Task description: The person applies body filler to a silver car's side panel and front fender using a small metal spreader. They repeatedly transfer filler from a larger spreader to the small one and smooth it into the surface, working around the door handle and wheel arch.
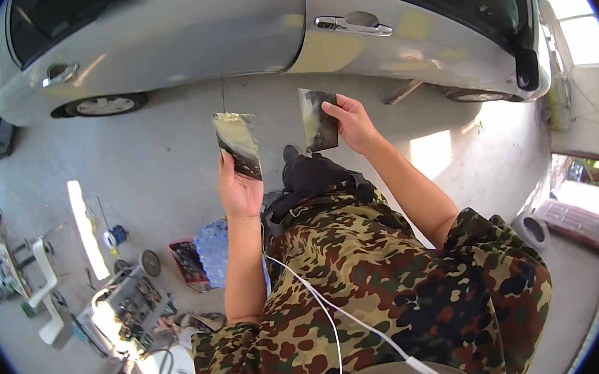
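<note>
My left hand [241, 190] grips the lower end of a thin, dark rectangular putty spreader [239, 138]. Pale yellow putty is smeared over its face, with a thicker ridge along the top edge. Across from it, my right hand [356, 124] pinches a second dark putty spreader [317, 123] by its right side, thumb on the face. Whitish-yellow smears cover that one's left part. The two spreaders are held upright and apart, in front of a silver car [181, 35]. Yellowish filler patches [325, 47] show on its door panels.
On the left, a wheeled cart [127, 315] carries tools and cables. A blue plastic-wrapped bundle [213, 254] lies by my left forearm. White cables [324, 303] hang over my camouflage shirt. To the right are a grey ring-shaped object [532, 230] and a pinkish panel [578, 222].
</note>
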Tool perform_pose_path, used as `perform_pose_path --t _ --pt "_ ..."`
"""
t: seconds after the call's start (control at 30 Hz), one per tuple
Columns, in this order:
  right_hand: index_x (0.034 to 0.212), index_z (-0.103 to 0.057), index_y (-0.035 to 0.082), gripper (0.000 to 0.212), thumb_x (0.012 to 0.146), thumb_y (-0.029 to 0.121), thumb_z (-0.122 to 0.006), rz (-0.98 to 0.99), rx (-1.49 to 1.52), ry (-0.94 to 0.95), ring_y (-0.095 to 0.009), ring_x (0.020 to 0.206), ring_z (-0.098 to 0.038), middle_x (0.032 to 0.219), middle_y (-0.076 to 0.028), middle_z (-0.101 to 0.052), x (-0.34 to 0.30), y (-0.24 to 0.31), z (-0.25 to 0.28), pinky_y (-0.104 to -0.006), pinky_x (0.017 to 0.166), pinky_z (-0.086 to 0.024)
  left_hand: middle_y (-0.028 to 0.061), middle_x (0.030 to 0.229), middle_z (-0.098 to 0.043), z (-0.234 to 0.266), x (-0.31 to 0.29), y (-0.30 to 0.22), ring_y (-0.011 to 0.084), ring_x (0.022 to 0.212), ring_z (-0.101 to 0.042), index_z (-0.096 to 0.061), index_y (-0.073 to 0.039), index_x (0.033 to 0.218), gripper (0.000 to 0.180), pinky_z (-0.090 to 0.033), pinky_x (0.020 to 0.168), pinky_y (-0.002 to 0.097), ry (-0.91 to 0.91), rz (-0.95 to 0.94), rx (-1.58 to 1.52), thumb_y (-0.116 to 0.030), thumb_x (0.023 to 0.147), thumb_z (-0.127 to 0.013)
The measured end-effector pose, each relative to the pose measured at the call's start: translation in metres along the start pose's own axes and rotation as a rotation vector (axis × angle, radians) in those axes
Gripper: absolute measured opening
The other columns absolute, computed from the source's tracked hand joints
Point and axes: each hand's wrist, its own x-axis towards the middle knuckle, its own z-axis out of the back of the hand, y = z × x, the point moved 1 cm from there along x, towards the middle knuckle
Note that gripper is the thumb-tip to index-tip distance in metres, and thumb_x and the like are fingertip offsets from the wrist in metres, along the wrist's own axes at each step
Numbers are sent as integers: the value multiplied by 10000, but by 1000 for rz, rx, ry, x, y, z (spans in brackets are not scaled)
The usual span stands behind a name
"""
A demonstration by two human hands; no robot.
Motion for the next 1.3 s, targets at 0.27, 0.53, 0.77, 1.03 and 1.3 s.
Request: perform_pose_path --t 0.27,0.53,0.77,1.03,1.3 --pt "1167 -669 -29 222 1022 138 -650 69 130 -318 -104 866 -656 1016 -30 -703 26 -38 19 -300 774 -560 86 1435 -626 -3 13 -56 207 1297 -613 -556 -38 1427 353 -494 1109 351 47 83 291 -144 1090 -529" --pt "1208 -644 34 205 1021 114 -662 185 597 -199 -122 915 -710 1053 -21 -718 8 -11 -6 -314 820 -605 29 1246 -722 -17 92 -43 151 1162 -666 -679 -88 1229 204 -529 1023 320 -135 358 548 -150 1037 -644" --pt "1119 -667 -4 175 1012 134 -687 330 206 -262 -33 859 -609 960 33 -680 -16 8 -8 -231 762 -514 32 1239 -717 -65 141 58 166 1165 -666 -666 -81 1206 177 -541 1003 345 -13 711 659 -160 1052 -629" --pt "1071 -674 -1 143 1017 131 -664 199 330 -800 -59 835 -600 924 17 -673 -58 -50 47 -250 747 -503 20 1199 -711 -97 132 62 131 1078 -678 -650 -103 1245 198 -550 940 283 -45 719 800 -174 1065 -606" --pt "1134 -681 -37 230 994 144 -705 833 593 -896 -75 918 -635 996 -24 -712 -53 19 111 -249 827 -524 53 1205 -674 -131 93 57 152 1029 -706 -661 -88 1209 184 -632 869 274 7 644 935 -190 1069 -598"
